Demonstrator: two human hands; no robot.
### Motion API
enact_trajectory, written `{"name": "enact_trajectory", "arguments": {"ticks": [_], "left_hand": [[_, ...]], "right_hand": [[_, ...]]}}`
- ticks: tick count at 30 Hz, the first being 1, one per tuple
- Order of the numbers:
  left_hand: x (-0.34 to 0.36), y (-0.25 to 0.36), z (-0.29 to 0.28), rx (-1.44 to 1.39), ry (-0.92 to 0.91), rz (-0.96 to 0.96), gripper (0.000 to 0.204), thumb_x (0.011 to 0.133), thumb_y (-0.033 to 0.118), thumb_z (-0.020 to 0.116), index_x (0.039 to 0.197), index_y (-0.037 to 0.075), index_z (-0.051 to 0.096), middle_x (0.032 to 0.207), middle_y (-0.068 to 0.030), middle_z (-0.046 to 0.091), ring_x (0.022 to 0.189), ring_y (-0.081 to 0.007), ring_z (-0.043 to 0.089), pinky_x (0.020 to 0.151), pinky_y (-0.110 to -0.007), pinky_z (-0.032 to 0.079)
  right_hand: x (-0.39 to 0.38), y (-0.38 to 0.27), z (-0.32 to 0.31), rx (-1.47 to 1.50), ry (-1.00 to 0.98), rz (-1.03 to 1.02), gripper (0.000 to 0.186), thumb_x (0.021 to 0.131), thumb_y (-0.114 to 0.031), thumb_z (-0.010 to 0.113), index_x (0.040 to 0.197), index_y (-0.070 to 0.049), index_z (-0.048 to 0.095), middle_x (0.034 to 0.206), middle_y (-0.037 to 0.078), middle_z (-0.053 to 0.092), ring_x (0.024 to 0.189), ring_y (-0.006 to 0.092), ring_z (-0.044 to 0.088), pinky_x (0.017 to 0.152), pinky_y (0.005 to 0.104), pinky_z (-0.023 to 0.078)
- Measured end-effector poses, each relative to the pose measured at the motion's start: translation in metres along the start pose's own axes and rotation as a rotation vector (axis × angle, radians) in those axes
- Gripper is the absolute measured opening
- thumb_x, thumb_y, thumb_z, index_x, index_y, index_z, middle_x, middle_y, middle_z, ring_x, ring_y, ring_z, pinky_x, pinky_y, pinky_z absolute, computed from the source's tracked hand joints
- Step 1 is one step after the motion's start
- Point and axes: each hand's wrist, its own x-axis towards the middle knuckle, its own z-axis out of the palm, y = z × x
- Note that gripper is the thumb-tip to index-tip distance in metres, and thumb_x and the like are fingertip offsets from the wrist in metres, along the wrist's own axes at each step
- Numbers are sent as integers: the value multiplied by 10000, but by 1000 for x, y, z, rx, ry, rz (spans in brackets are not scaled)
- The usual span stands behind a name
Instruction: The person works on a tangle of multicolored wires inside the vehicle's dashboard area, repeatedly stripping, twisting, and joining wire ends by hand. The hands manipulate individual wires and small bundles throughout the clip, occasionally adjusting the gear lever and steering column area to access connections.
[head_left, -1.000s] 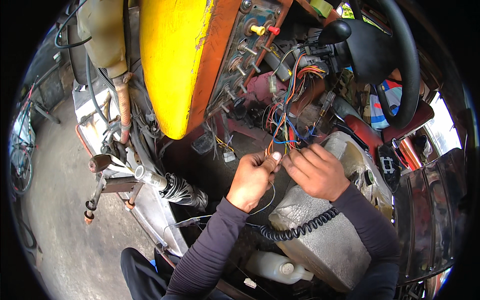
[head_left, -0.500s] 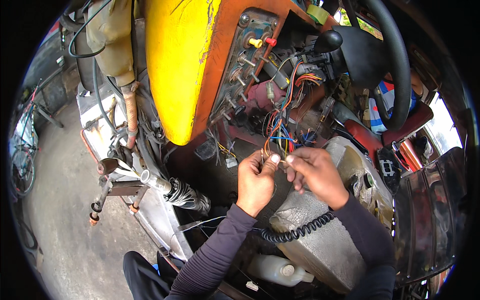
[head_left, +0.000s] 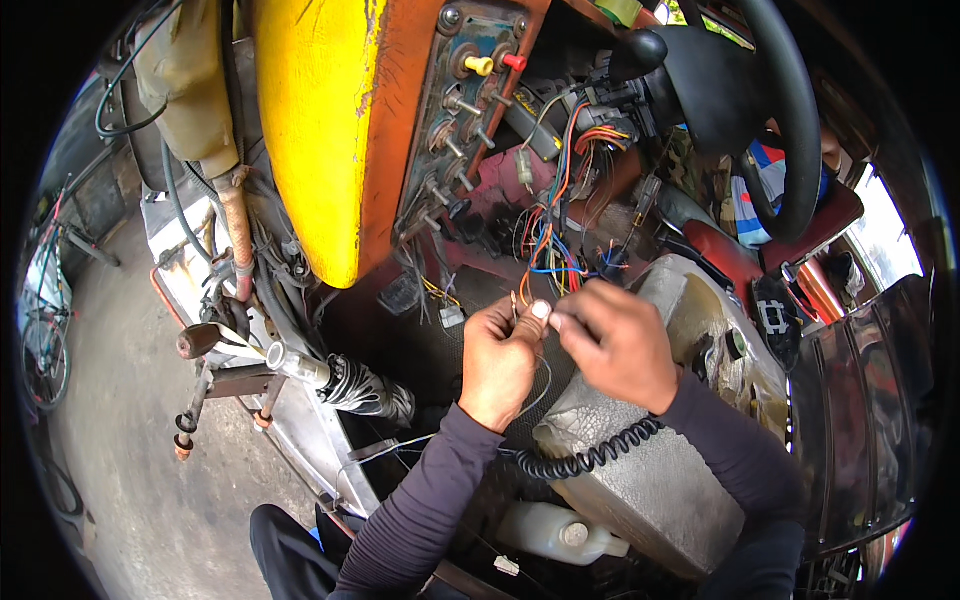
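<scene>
My left hand (head_left: pixel 505 360) was closed, the thumb pressed down over the bent forefinger, pinching the end of a thin wire (head_left: pixel 514 303) whose tip stuck up above my fingers. My right hand (head_left: pixel 620 345) was right beside it, fingers curled and thumb toward my left thumb; it was blurred, so I could not tell whether it gripped anything. The wire I worked on sat below the loose bundle of coloured wires (head_left: pixel 545 245), which hung down from under the steering wheel (head_left: pixel 805 130). A thin pale strand (head_left: pixel 545 380) drooped below my hands.

Below the grey padded cover (head_left: pixel 640 480), near the bottom edge of my view, was a whitish plastic jug (head_left: pixel 535 527). Its round cap (head_left: pixel 574 535) was on and its walls were cloudy, so I could not tell what, if anything, was in it. A black coiled cord (head_left: pixel 590 460) ran across the cover, under my right forearm.

Ahead of me, the orange-sided box (head_left: pixel 385 160) carried a panel of switches (head_left: pixel 455 125), with a yellow knob (head_left: pixel 480 66) beside a red knob (head_left: pixel 515 62). I could not see inside that box.
</scene>
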Motion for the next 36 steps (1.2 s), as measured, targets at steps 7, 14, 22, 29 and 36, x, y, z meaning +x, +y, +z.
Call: {"name": "enact_trajectory", "arguments": {"ticks": [7,14,22,29,36], "left_hand": [[11,9,-17,-75,20,-142,205,1099,220,650,970,61,666,830,37,577,595,-22,388,511,-208,291],[15,12,-22,-113,39,-204,183,1043,237,682,960,75,661,830,16,606,597,-32,414,484,-211,290],[13,10,-21,-96,19,-226,195,1035,251,673,943,80,652,836,11,618,608,-43,432,497,-221,297],[15,11,-23,17,75,-210,182,1022,225,682,929,68,695,801,31,610,578,-30,442,476,-207,298],[18,-2,-19,366,177,118,226,984,173,753,1131,12,694,853,34,595,658,-31,473,564,-211,369]], "right_hand": [[-9,-8,-21,99,139,382,124,967,-133,770,1016,-19,782,795,92,719,676,164,673,649,334,529],[-22,-16,0,-238,-196,102,227,972,-285,749,945,-62,725,741,148,714,762,377,743,688,477,582],[-14,-11,23,-560,-117,74,250,976,-283,743,876,-73,651,708,116,711,638,317,744,570,457,575],[-19,-12,16,-553,65,-24,165,955,-232,769,967,-100,670,759,73,707,651,274,730,580,418,555],[-18,-16,8,-589,155,-136,159,929,-169,766,1030,-83,680,866,69,700,778,246,735,652,391,577]]}}
